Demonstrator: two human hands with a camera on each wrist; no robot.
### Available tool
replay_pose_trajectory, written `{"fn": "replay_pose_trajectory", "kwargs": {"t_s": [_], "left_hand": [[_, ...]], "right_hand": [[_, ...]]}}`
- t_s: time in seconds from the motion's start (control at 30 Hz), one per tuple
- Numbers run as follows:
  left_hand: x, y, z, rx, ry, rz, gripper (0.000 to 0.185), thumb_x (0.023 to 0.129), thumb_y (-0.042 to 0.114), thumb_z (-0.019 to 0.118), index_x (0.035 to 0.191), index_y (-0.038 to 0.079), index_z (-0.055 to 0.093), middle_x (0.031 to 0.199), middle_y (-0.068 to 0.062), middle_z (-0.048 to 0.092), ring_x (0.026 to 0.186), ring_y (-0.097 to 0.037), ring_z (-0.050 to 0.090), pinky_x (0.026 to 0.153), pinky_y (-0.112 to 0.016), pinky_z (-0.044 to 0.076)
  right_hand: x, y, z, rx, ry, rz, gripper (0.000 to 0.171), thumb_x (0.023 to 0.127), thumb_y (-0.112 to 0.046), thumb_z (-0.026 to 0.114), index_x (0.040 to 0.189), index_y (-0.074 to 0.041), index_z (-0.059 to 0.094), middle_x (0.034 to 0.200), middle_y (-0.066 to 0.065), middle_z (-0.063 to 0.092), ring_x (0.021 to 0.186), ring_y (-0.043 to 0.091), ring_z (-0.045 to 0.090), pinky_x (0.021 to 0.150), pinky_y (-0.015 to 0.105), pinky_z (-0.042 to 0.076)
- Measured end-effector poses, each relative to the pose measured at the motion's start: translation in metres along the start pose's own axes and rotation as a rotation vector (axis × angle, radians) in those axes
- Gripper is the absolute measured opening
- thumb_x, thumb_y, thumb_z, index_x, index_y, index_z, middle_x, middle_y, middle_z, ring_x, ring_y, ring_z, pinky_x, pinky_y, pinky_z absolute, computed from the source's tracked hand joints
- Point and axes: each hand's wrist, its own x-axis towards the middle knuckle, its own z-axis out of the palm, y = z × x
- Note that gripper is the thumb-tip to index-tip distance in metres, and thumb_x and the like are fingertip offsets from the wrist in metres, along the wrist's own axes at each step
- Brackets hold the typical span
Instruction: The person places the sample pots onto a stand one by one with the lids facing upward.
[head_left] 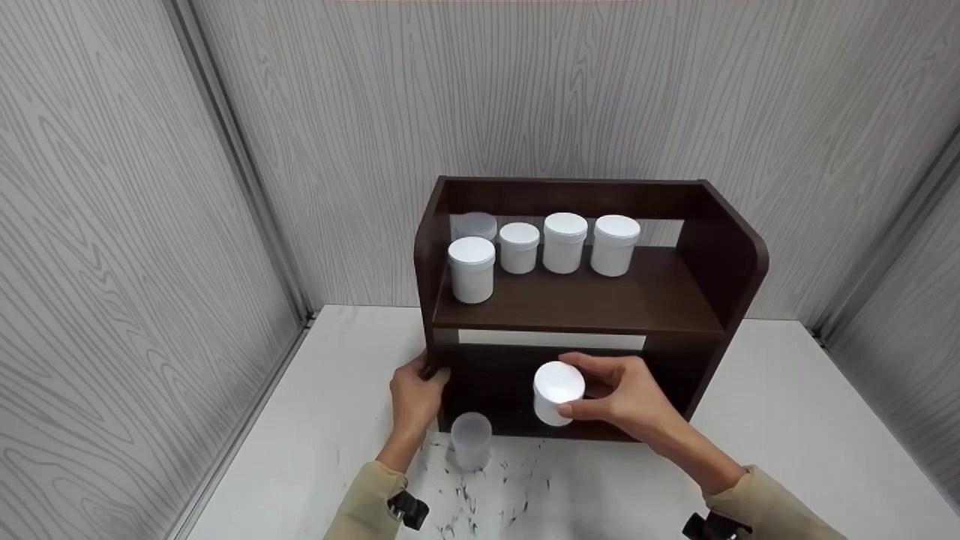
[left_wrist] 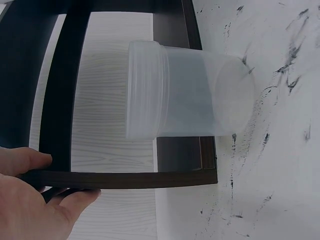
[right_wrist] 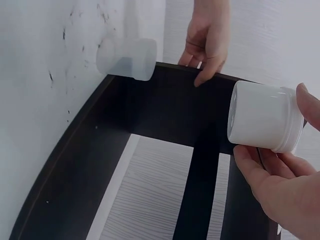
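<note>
Both hands grip: right hand (head_left: pixel 626 401) fingers curl round white jar (head_left: pixel 556 394), left hand (head_left: pixel 415 395) clasps shelf (head_left: pixel 585 300).

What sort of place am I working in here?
Probably a staged test booth, not a home: grey wood-grain panels wall in a scuffed white table, which bears only a dark shelf of plain white jars. The right hand holds one more jar.

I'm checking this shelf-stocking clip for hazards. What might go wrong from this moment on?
The right hand pinches the white jar only at its fingertips, in front of the lower shelf; it might slip. The translucent jar stands lidless on the table, close to the left hand gripping the shelf unit; a sideways move of that hand could topple it.
</note>
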Motion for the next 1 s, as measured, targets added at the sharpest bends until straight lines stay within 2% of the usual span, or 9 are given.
{"fn": "replay_pose_trajectory", "kwargs": {"t_s": [0.2, 0.4, 0.57, 0.8, 1.0], "left_hand": [[0.000, 0.001, 0.000, 0.004, 0.005, -0.005, 0.046, 0.094, 0.004, 0.069, 0.137, -0.011, 0.062, 0.126, -0.025, 0.070, 0.119, -0.038, 0.067, 0.099, -0.048, 0.054], [-0.001, 0.002, 0.000, 0.017, 0.015, -0.004, 0.043, 0.093, 0.003, 0.069, 0.134, -0.011, 0.065, 0.122, -0.025, 0.072, 0.115, -0.037, 0.069, 0.096, -0.049, 0.055], [-0.001, 0.002, -0.001, 0.010, 0.016, 0.003, 0.044, 0.093, 0.003, 0.069, 0.135, -0.010, 0.065, 0.124, -0.025, 0.072, 0.117, -0.037, 0.068, 0.097, -0.049, 0.055], [0.000, 0.001, -0.001, -0.007, -0.016, -0.029, 0.048, 0.097, 0.006, 0.069, 0.140, -0.012, 0.059, 0.130, -0.027, 0.068, 0.120, -0.036, 0.066, 0.099, -0.047, 0.053], [0.000, 0.000, 0.000, 0.006, -0.006, -0.027, 0.046, 0.095, 0.005, 0.069, 0.137, -0.012, 0.061, 0.126, -0.027, 0.070, 0.116, -0.036, 0.069, 0.097, -0.047, 0.055]], "right_hand": [[0.006, -0.013, -0.003, -0.044, 0.013, 0.009, 0.072, 0.077, -0.006, 0.093, 0.140, 0.008, 0.063, 0.129, 0.019, 0.071, 0.110, 0.028, 0.072, 0.087, 0.031, 0.059], [0.010, -0.025, -0.005, -0.074, 0.029, -0.035, 0.068, 0.076, -0.006, 0.094, 0.137, 0.005, 0.067, 0.127, 0.018, 0.072, 0.105, 0.027, 0.073, 0.087, 0.031, 0.058], [0.014, -0.035, -0.006, -0.051, 0.041, -0.045, 0.067, 0.075, -0.004, 0.094, 0.135, 0.006, 0.067, 0.132, 0.020, 0.069, 0.106, 0.025, 0.073, 0.089, 0.031, 0.058], [0.021, -0.047, -0.011, -0.062, 0.058, -0.042, 0.068, 0.075, -0.003, 0.093, 0.137, 0.005, 0.067, 0.138, 0.019, 0.066, 0.113, 0.028, 0.071, 0.088, 0.030, 0.058], [0.030, -0.056, -0.015, -0.078, 0.069, -0.045, 0.066, 0.075, -0.005, 0.094, 0.136, 0.001, 0.069, 0.130, 0.014, 0.072, 0.110, 0.026, 0.071, 0.087, 0.031, 0.058]]}}
